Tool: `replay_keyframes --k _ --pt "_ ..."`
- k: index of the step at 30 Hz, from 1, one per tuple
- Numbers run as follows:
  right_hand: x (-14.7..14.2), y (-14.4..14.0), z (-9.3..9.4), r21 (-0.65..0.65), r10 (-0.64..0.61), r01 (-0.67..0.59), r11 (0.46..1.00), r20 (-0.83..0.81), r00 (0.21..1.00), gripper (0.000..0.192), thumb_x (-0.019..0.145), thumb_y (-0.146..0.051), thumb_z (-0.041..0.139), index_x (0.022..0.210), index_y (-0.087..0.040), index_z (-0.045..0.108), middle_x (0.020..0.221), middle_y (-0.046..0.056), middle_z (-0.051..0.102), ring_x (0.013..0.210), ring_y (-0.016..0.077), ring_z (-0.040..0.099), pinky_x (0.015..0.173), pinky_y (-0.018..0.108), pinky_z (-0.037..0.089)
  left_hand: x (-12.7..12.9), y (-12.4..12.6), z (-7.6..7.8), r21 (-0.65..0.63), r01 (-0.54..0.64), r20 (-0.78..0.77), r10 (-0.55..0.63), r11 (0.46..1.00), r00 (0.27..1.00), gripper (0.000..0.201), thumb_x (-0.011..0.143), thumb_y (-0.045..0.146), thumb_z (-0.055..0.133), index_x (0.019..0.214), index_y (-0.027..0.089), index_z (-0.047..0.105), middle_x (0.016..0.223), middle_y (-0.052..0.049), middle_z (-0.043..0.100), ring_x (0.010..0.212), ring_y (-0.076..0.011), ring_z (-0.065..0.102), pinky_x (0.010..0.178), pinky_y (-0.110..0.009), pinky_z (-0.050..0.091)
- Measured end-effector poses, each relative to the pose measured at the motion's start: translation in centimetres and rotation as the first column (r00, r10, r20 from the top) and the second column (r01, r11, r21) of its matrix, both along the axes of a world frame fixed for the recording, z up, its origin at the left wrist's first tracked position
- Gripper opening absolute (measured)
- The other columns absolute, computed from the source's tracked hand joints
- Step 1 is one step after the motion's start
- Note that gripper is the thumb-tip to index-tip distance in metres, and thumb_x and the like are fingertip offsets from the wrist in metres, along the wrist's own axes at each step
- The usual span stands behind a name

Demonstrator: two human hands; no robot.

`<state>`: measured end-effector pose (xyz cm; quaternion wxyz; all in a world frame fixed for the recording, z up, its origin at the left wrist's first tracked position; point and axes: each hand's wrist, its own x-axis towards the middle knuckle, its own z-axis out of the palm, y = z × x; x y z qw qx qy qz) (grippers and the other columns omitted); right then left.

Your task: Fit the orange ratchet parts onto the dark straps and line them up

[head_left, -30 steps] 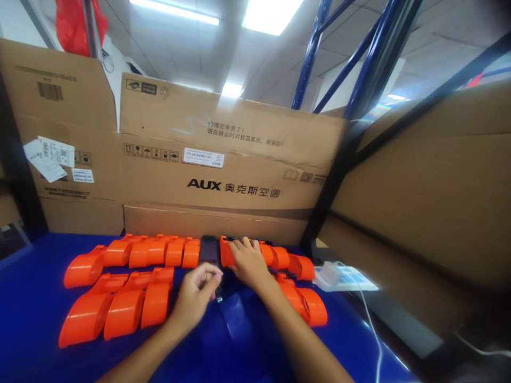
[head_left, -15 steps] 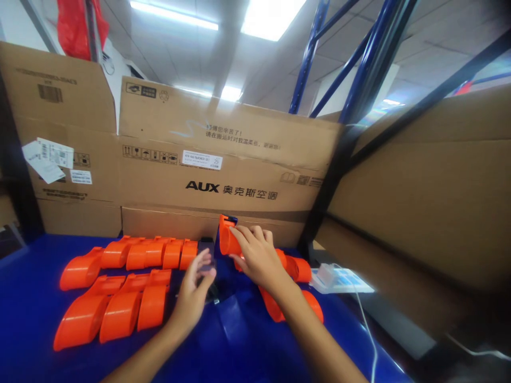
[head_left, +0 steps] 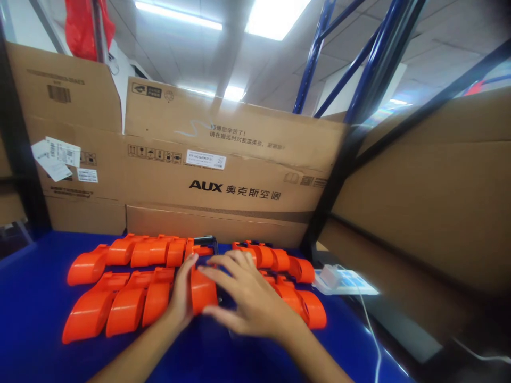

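An orange curved plastic part (head_left: 203, 291) stands between my hands, over the middle of the blue tabletop. My left hand (head_left: 182, 295) is closed against its left side, thumb up along the edge. My right hand (head_left: 249, 300) is at its right side with fingers and thumb spread; the fingertips overlap the part, and blur hides whether they press on it. Just behind, a dark device with a thin black frame (head_left: 204, 240) is partly covered by orange plastic. To the left, similar orange parts (head_left: 125, 308) lie in two rows.
More orange parts (head_left: 297, 267) lie in rows on the right, partly behind my right hand. A white power strip (head_left: 346, 281) with a plug and cable sits at the table's (head_left: 35, 298) right edge. Cardboard panels (head_left: 223, 175) and dark rack posts (head_left: 333, 181) enclose the back and right.
My right hand has moved left and down, bringing the orange part from the back middle to my left hand. My left hand, open before, now closes against the part.
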<state>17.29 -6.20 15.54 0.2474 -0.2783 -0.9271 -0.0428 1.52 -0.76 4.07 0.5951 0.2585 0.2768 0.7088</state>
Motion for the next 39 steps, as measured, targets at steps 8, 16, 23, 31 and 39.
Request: replay_keyframes --k 8,16,23,31,39 --pt "0.3 7.5 -5.4 -0.430 -0.223 -0.022 0.902 -0.512 0.830 0.025 0.097 -0.034 0.049 0.108 -0.018 0.065 0.094 0.006 0.069 0.085 0.0192 0.063 0.079 0.033 0.051 0.0 0.4 0.5 0.014 -0.019 -0.092 0.020 1.000 0.996 0.040 0.072 0.044 0.077 0.104 0.022 0.068 0.099 -0.004 0.074 0.093 -0.0241 0.070 0.078 -0.033 0.055" --pt "0.6 8.6 -9.0 -0.523 -0.227 -0.197 0.829 -0.638 0.735 0.019 0.087 -0.034 0.058 0.092 -0.018 0.065 0.076 0.000 0.061 0.069 0.0145 0.055 0.064 0.025 0.047 0.3 0.4 0.5 0.041 -0.027 -0.207 0.035 0.999 0.978 0.039 0.069 0.046 0.080 0.095 0.020 0.068 0.089 -0.001 0.073 0.088 -0.0194 0.067 0.082 -0.028 0.049" --pt "-0.2 8.2 -9.8 -0.497 -0.298 -0.058 0.866 -0.605 0.738 0.021 0.089 -0.036 0.056 0.087 -0.018 0.065 0.073 0.001 0.059 0.068 0.0154 0.054 0.062 0.024 0.046 0.2 0.9 -0.3 0.106 -0.037 -0.224 0.060 0.994 0.973 0.044 0.071 0.043 0.079 0.107 0.021 0.067 0.102 -0.004 0.071 0.100 -0.0213 0.065 0.093 -0.033 0.045" --pt "-0.2 7.6 -9.4 -0.496 -0.300 -0.037 0.868 -0.582 0.756 0.018 0.083 -0.026 0.053 0.067 -0.020 0.050 0.062 -0.004 0.046 0.060 0.0126 0.044 0.055 0.022 0.037 0.0 1.1 -0.6 0.140 -0.012 -0.299 0.053 0.990 0.953 0.044 0.074 0.043 0.077 0.110 0.020 0.068 0.097 -0.004 0.070 0.094 -0.0214 0.064 0.091 -0.033 0.046" --pt "0.0 7.5 -9.7 -0.465 -0.298 0.030 0.885 -0.515 0.804 0.022 0.081 -0.020 0.047 0.062 -0.020 0.037 0.059 -0.006 0.037 0.058 0.0108 0.036 0.054 0.022 0.027 -0.3 1.1 -0.5 0.163 0.002 -0.397 0.064 0.987 0.915 0.041 0.075 0.042 0.077 0.108 0.018 0.071 0.089 -0.004 0.070 0.087 -0.0204 0.064 0.087 -0.032 0.047"
